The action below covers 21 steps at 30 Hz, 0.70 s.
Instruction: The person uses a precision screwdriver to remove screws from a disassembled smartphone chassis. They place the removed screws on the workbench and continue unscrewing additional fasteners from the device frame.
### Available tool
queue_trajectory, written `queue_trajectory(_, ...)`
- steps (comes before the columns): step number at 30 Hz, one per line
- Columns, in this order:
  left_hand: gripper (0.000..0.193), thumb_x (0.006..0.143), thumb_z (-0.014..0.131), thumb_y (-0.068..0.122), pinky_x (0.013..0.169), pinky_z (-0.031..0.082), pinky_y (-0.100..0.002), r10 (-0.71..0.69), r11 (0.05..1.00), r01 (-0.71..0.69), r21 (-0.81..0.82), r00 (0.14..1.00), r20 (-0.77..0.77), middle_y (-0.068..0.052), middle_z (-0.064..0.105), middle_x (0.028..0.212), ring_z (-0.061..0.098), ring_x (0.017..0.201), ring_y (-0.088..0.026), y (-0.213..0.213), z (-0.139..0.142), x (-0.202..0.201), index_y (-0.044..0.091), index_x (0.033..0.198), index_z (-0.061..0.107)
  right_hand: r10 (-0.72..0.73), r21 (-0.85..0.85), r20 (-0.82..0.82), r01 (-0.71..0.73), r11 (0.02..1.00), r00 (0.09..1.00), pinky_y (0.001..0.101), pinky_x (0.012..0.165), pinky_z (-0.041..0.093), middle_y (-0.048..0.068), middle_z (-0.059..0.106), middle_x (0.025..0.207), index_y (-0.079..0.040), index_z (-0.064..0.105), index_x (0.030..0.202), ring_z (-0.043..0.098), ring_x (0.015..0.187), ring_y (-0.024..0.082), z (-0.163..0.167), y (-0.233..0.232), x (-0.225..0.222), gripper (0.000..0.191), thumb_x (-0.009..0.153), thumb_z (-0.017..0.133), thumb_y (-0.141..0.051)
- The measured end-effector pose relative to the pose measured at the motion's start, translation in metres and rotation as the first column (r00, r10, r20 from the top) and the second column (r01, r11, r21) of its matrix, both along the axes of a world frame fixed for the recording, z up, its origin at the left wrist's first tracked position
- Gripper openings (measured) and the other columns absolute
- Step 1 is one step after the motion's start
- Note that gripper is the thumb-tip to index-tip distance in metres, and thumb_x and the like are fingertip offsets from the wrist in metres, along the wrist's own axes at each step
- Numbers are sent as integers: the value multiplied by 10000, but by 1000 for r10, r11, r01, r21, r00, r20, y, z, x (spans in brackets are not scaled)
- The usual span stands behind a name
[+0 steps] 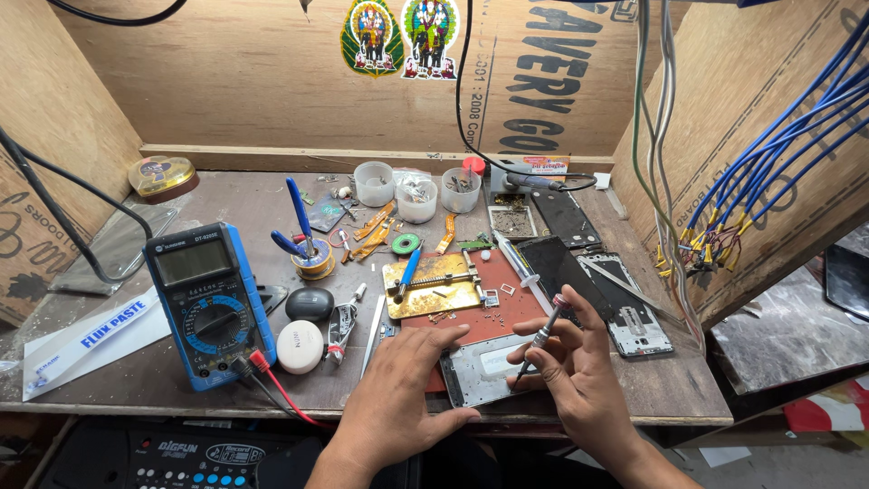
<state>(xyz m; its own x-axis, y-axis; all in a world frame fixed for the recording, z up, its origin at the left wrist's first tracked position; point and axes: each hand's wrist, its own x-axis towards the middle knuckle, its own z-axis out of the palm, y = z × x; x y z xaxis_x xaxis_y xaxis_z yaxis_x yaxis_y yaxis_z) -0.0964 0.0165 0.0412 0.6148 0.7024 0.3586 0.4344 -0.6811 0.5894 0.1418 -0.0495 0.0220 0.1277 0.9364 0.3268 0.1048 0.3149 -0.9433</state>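
Disassembly work is under way at the near edge of the bench, as your head view shows it. Your left hand [398, 380] lies flat, fingers together, pressing on the left end of the silver phone frame [480, 369] that rests on the red work mat [493, 317]; it grips nothing, only steadies. Your right hand [570, 362] is clamped on a slim precision screwdriver [540, 340], pinched between thumb and fingers, its tip down at the right part of the frame; whether the tip sits in a screw cannot be told. Judged from the layout, the phone is already well stripped: a dark screen panel [561, 267] and a second phone body [629, 312] lie just right of the mat, small loose parts lie scattered on the mat, and flex cables [373, 234] lie farther off. What remains appears to be the fasteners on the frame under your hands. To the far left of the mat stand a blue multimeter [206, 299] with red and black leads, a white oval case [300, 347], and blue-handled pliers [299, 217]. Three white cups [416, 190] of parts stand at the far side.
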Motion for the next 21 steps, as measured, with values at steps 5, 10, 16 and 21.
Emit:
queue_trajectory(5,924,660,925,414,1107,349,-460,0,1000,-1,14,1000,3,-123,579,1367,483,1331,-343,1,-1,0,184,1439,485,-16,-3,-3,16,1000,1000,400,770,667,160,611,1227,-261,146,1557,703,960,196,-4,1,1,764,954,567,-56)
queue_trajectory(10,927,667,922,413,1113,348,-459,-10,999,10,32,1000,15,-114,589,1362,491,1330,-341,1,-2,0,177,1446,480,-10,16,16,10,1000,1000,381,770,698,179,614,1160,-251,204,1553,713,948,194,-18,3,6,762,946,616,-46)
queue_trajectory(16,941,654,930,405,1098,356,-459,-10,999,9,46,999,36,-108,597,1344,497,1314,-344,1,-3,0,171,1442,472,-4,194,139,-23,981,990,334,666,699,150,661,1016,-193,372,1463,753,862,190,-21,5,6,720,885,762,-14)
queue_trajectory(21,942,649,924,375,1105,368,-445,-10,1000,9,18,999,53,-56,651,1277,527,1294,-312,1,-2,2,181,1452,470,-125,538,461,-164,827,879,347,772,599,157,666,1102,-149,424,1381,715,966,257,-2,-7,1,579,912,741,-28)
